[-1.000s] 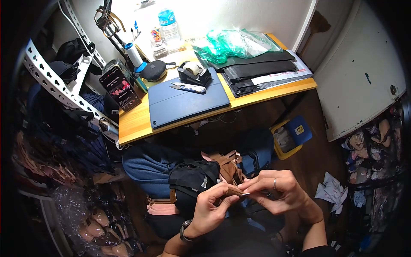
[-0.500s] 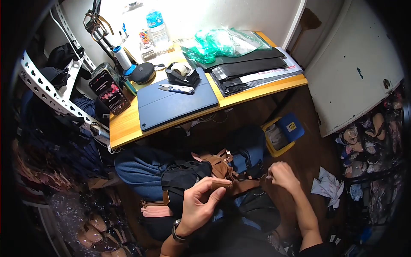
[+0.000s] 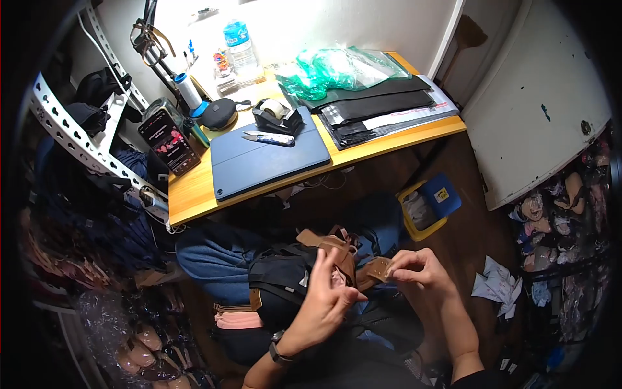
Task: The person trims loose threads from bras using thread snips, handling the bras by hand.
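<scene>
While our right hand [image 3: 426, 273] pinched an end strip [image 3: 376, 268] of the brown garment [image 3: 348, 260] between thumb and fingertips, our left hand [image 3: 327, 303] stood just beside it with its fingers spread and its thumb apart. We could not tell whether those left fingers touched the cloth behind them, though none of it looked gripped there. The brown garment lay bunched on our lap, just beyond and between the two hands, and a loose brown strap [image 3: 317, 239] reached up past the left fingertips. Small pale marks showed on the strip under the right fingers, too small for us to make out. As we judged it, the step in hand was handling that end, with the right hand alone bearing the hold. The next move, we thought, called for keeping that pinch steady and freeing the strip from the bunched folds, lest it twist or snag. To the left of the left hand we had a black garment [image 3: 278, 275] across the knee, and beyond its wrist a stack of folded pink pieces [image 3: 238, 320]. Well beyond both hands, on the tabletop [image 3: 191, 198], a pair of snips [image 3: 269, 138] rested on a blue-grey case [image 3: 259, 170], and past the right hand a yellow bin [image 3: 427, 231] stood on the floor [image 3: 461, 241].
</scene>
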{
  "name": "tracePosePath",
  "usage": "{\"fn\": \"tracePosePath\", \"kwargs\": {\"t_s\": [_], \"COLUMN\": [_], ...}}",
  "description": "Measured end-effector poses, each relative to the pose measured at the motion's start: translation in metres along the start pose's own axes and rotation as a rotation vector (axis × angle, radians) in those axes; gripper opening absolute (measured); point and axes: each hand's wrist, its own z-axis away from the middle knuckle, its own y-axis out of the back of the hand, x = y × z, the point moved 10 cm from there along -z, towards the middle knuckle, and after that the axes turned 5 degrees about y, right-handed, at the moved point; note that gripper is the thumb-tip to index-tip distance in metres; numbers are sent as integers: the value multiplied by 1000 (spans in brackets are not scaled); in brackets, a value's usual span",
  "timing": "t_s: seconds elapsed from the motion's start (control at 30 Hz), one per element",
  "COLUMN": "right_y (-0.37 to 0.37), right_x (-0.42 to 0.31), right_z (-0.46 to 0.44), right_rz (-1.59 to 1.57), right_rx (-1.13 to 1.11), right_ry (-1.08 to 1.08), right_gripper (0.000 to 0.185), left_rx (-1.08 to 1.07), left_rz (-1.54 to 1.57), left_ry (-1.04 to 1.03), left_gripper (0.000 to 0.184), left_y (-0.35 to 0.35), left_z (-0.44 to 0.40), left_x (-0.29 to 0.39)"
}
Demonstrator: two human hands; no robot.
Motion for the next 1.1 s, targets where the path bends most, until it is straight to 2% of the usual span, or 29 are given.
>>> {"fn": "tracePosePath", "kwargs": {"t_s": [0.03, 0.1, 0.17, 0.27, 0.4, 0.47, 0.57, 0.7, 1.1], "right_y": [-19, -48, -86, -107, -112, -112, -102, -118, -127], "right_x": [-13, -20, -48, -49, -90, -97, -123, -104, -105], "right_z": [3, 4, 8, 12, 15, 6, 0, -9, -9], "right_rz": [-27, -62, 301, 438, 520, 527, 698, 768, 875], "right_rx": [24, 53, -105, -180, -263, -288, -36, -108, -136], "right_ry": [27, 59, 382, 444, 427, 405, 676, 591, 635], "right_gripper": [10, 12, 17, 20, 24, 25, 28, 30, 28], "left_rx": [-49, 11, 41, -26, -6, -12, -41, -1, 36], "left_rz": [-53, 710, 1091, 781, 634, 651, 689, 581, 488], "left_ry": [-21, 285, 442, 186, 113, 139, 181, 179, 166], "left_gripper": [45, 37, 34, 28, 19, 18, 16, 15, 9], "left_y": [-7, -13, -16, 22, 38, 37, 30, 32, 34], "left_z": [2, 3, 8, -3, 2, 2, 0, 3, 3], "left_x": [2, -21, -30, -2, 8, 11, 13, 11, 12]}}
